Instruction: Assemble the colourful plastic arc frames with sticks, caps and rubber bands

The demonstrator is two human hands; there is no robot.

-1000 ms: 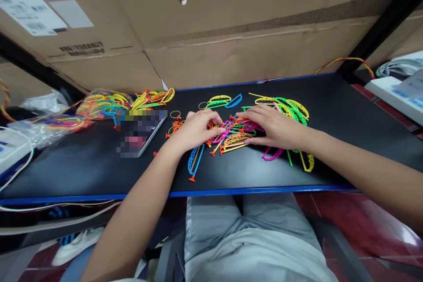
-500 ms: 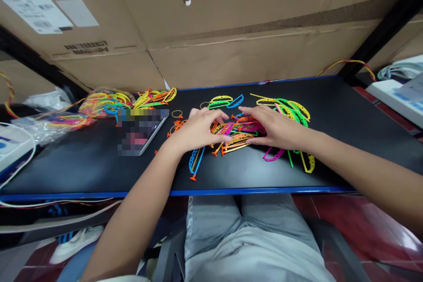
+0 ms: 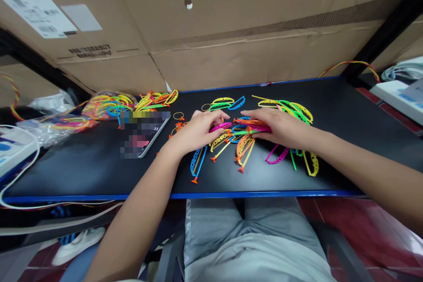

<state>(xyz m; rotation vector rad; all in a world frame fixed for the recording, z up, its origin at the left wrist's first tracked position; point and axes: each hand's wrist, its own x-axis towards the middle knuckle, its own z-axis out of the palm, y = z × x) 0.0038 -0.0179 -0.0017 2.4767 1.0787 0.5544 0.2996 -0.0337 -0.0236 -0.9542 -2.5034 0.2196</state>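
Right hand (image 3: pixel 284 128) has pulled a bunch of neon plastic strips (image 3: pixel 251 126) together since a moment ago, and now it's clamped on them, palm down, with the arm reaching in from the right. Left hand (image 3: pixel 198 131) is well apart from it, also palm down, with its fingertips (image 3: pixel 224 116) curled over a pink strip (image 3: pixel 220 127). Can't tell if it's actually gripping that one. More loose strips (image 3: pixel 201 163) fan out below, toward the front edge of the black counter (image 3: pixel 231 195). A pixelated phone (image 3: pixel 145 134) lies just left of the left hand, and a plastic bag (image 3: pixel 62 124) of strips sits near the counter's left end.
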